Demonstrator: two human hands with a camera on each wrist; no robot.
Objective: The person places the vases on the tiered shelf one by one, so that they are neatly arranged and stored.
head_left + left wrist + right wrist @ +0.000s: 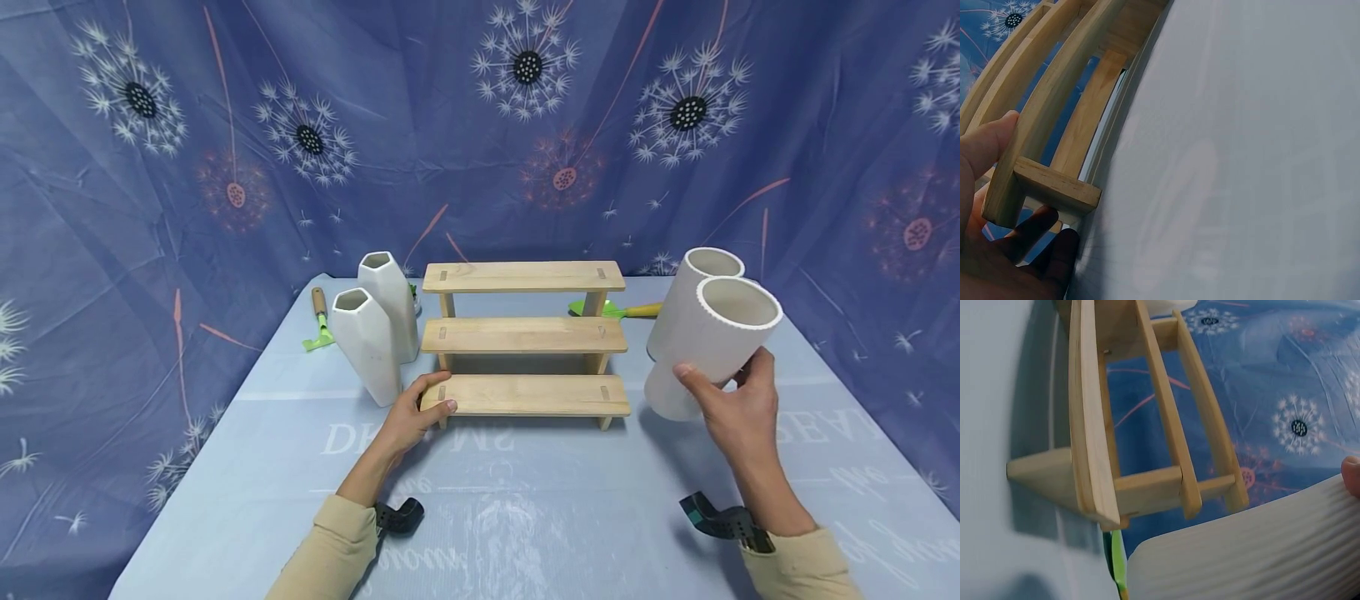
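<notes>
A three-step wooden stand (525, 333) sits in the middle of the table. My left hand (420, 408) grips the left end of its lowest step (1035, 169), thumb on top and fingers underneath. My right hand (731, 400) holds a white ribbed cylinder vase (712, 333) tilted, right of the stand; its ribbed wall (1254, 556) fills the bottom of the right wrist view. A second ribbed cylinder (701, 271) stands just behind it. Two white faceted vases (367, 342) (390, 300) stand left of the stand.
A light blue cloth (525, 500) covers the table, with a dandelion-print backdrop behind. A green hand tool with wooden handle (321, 321) lies at the back left, a green trowel (615, 310) behind the stand at the right.
</notes>
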